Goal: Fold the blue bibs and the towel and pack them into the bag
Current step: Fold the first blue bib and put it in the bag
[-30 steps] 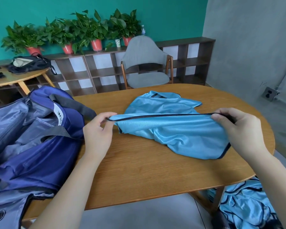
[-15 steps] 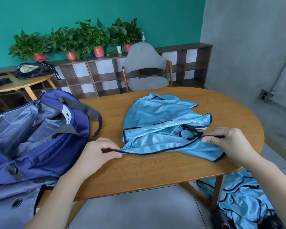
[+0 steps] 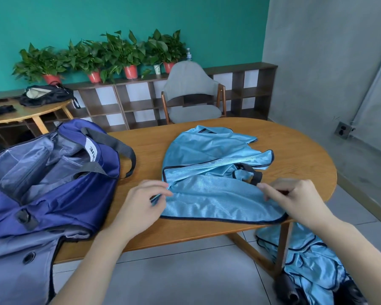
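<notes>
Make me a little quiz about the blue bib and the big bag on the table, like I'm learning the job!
1. True or false: the blue bib is already inside the navy duffel bag.
2. What grips the bib's near corners? A) left hand and right hand B) one hand only C) nothing
3. Fill in: more blue bibs lie in a pile on the ____, right of the wooden table.

Key: 1 false, it lies on the table; 2 A; 3 floor.
</notes>
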A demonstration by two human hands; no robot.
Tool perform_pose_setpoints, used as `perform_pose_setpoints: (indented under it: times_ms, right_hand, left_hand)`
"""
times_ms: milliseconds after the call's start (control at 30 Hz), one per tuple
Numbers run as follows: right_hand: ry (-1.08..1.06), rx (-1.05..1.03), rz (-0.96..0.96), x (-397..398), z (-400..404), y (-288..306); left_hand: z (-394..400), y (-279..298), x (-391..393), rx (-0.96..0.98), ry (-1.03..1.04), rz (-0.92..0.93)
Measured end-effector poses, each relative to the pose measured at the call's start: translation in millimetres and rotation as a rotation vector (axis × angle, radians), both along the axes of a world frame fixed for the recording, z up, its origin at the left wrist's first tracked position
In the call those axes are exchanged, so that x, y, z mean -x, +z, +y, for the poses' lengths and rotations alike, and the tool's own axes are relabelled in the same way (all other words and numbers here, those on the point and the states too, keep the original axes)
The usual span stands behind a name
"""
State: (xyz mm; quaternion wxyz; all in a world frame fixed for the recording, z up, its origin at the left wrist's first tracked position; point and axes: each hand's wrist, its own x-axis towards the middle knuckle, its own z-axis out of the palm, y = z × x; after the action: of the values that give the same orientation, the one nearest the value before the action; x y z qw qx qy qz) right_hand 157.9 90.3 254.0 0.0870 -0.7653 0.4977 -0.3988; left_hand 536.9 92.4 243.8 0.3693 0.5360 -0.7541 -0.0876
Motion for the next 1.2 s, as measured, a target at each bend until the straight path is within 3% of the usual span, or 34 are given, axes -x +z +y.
perform_pose_setpoints:
  times_ms: [67, 233, 500, 567, 667, 767, 1033, 1200]
  right_hand:
    - [0.045, 0.068, 0.066, -16.6, -2.7, -8.7]
    - [-0.020, -0.110, 0.251, -30.4, -19.7, -38.3]
    - [-0.021, -0.246, 0.332, -3.5, -63.1, -27.2]
    - [-0.054, -0.131, 0.347, -4.4, -68.6, -24.3]
    - [-0.078, 0.081, 0.219, -15.5, -74.2, -12.7]
    - [-0.052, 0.111, 0.130, -30.0, -86.9, 0.0]
    - [0.061, 0.113, 0.146, -56.5, -118.0, -14.2]
    - [0.081, 0.102, 0.136, -66.4, -120.7, -21.1]
  left_hand:
    - [-7.0, -2.8, 21.5, -0.010, -0.068, 0.027]
    - [-35.5, -11.4, 59.8, -0.150, -0.215, -0.050]
    - [-70.7, -9.6, 80.0, -0.377, -0.123, -0.418]
    - [-73.9, -8.8, 83.3, -0.276, -0.097, -0.336]
    - [-83.7, -4.5, 81.9, -0.030, -0.055, -0.056]
    - [-101.6, 2.6, 75.1, 0.116, 0.025, -0.004]
    - [-122.8, 5.0, 58.3, -0.165, 0.157, -0.137]
    - [-125.2, 6.5, 51.5, -0.195, 0.176, 0.013]
